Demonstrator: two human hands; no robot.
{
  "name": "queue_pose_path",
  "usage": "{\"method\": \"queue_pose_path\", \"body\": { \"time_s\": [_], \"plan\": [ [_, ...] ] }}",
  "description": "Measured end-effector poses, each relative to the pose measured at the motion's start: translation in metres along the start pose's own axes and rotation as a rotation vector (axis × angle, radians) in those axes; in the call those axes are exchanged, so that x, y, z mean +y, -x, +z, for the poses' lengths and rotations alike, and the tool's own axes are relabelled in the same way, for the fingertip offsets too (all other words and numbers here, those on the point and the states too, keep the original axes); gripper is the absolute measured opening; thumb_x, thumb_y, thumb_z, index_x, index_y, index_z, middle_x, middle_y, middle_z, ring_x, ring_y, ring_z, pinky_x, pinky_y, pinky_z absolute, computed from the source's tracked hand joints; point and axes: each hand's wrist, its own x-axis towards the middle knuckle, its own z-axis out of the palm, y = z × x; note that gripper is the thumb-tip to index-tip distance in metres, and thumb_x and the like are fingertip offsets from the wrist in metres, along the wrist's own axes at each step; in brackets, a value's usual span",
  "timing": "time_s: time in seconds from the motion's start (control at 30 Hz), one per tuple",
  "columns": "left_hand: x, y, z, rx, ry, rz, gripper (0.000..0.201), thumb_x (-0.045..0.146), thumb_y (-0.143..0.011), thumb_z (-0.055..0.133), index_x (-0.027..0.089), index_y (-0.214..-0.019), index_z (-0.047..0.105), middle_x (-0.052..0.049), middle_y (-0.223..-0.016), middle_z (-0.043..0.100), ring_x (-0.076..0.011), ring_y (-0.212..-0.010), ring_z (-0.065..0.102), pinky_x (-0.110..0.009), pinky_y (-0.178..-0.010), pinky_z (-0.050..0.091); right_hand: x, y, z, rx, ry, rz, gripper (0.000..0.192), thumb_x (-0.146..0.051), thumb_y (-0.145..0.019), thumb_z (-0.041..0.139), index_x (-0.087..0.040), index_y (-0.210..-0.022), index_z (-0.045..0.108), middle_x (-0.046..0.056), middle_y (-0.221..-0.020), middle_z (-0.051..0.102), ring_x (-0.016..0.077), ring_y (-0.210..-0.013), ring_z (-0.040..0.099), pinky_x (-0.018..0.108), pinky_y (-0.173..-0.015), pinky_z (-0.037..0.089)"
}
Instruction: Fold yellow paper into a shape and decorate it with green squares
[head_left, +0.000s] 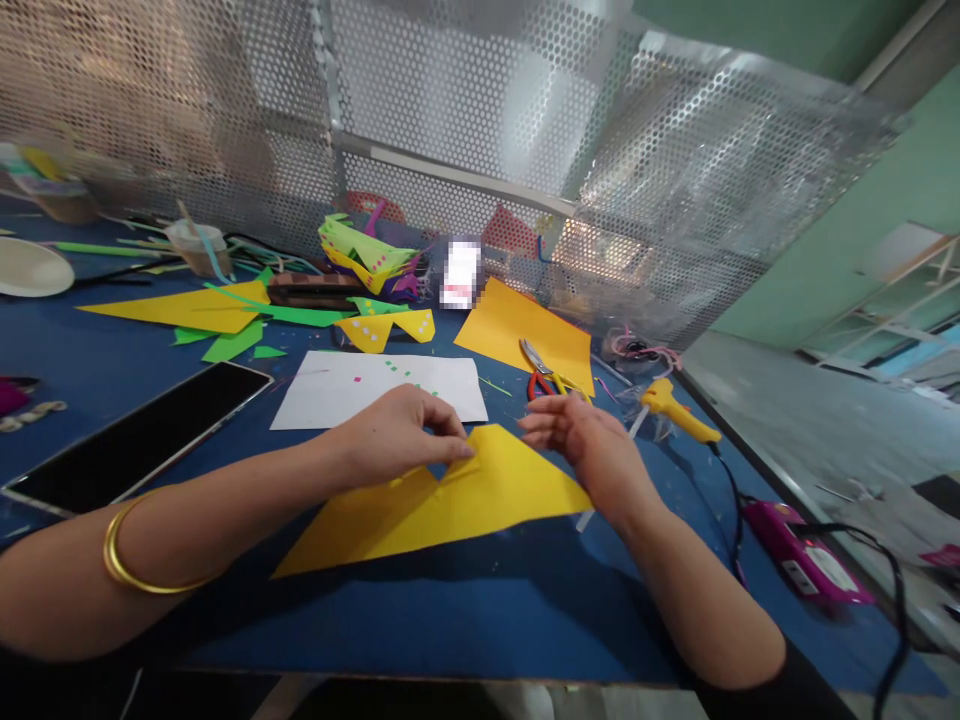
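My left hand [397, 435] pinches the upper edge of a yellow sheet of paper [487, 495] between thumb and fingers. The sheet has a slanted outline, a notch in its top edge, and lies partly raised over the blue table. At its right end is my right hand [592, 455], fingers stretched out and slightly spread, with nothing gripped in them. Whether that palm touches the paper I cannot tell. Behind my hands lies a white sheet [319, 395] dotted with small coloured bits. Scissors [534, 360] with red and yellow handles rest on an orange-yellow sheet [517, 318].
A yellow glue gun [679, 410] lies to the right, its cord near a magenta box [806, 560]. A dark flat tablet-like device [142, 435] is at left. Yellow eye-mask cutouts [375, 330], green scraps [234, 342] and a cup [196, 245] stand before a perforated metal screen [465, 100].
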Motion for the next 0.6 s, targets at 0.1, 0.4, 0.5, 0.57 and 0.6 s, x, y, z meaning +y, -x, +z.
{"method": "queue_pose_path", "body": {
  "time_s": [0.1,0.4,0.5,0.57,0.6],
  "plan": [
    [0.003,-0.002,-0.009,0.208,0.213,-0.037,0.018,0.035,-0.067,0.075,0.02,-0.058,0.071,-0.001,-0.064,0.069,-0.0136,-0.059,0.058,-0.025,-0.057,0.042,0.001,-0.013,-0.014,0.237,-0.195,-0.016,0.054,-0.073,-0.08,0.055,-0.02,-0.084,0.065,0.006,-0.077,0.071,0.018,-0.071,0.066,0.032,-0.073,0.054],
    [-0.004,-0.001,0.021,0.389,0.896,-0.245,0.026,0.036,-0.064,0.083,0.019,-0.076,0.068,-0.001,-0.08,0.073,-0.0166,-0.062,0.066,-0.031,-0.061,0.054,0.022,0.018,0.047,-0.175,0.018,-0.022,0.043,-0.049,-0.068,0.081,-0.021,-0.1,0.071,0.006,-0.102,0.075,0.0232,-0.092,0.069,0.035,-0.082,0.053],
    [-0.008,0.0,0.029,0.321,0.917,-0.305,0.027,0.034,-0.062,0.084,0.017,-0.076,0.068,-0.003,-0.078,0.074,-0.0169,-0.063,0.066,-0.03,-0.061,0.053,0.028,0.022,0.058,-0.129,0.02,0.001,0.04,-0.049,-0.07,0.078,-0.021,-0.098,0.072,0.006,-0.102,0.076,0.0256,-0.091,0.069,0.04,-0.083,0.053],
    [-0.009,-0.001,0.029,0.309,0.827,-0.279,0.026,0.034,-0.061,0.084,0.016,-0.074,0.07,-0.005,-0.078,0.074,-0.0181,-0.069,0.067,-0.031,-0.066,0.052,0.029,0.022,0.057,-0.113,0.025,0.014,0.04,-0.05,-0.07,0.077,-0.02,-0.096,0.072,0.006,-0.101,0.075,0.0262,-0.091,0.069,0.04,-0.082,0.053],
    [-0.01,-0.001,0.028,0.31,0.765,-0.245,0.025,0.035,-0.062,0.083,0.016,-0.073,0.071,-0.006,-0.081,0.075,-0.0192,-0.074,0.067,-0.031,-0.07,0.052,0.029,0.021,0.055,-0.125,0.024,0.027,0.039,-0.05,-0.07,0.078,-0.02,-0.095,0.072,0.006,-0.099,0.075,0.026,-0.09,0.069,0.04,-0.081,0.053]
  ]
}}
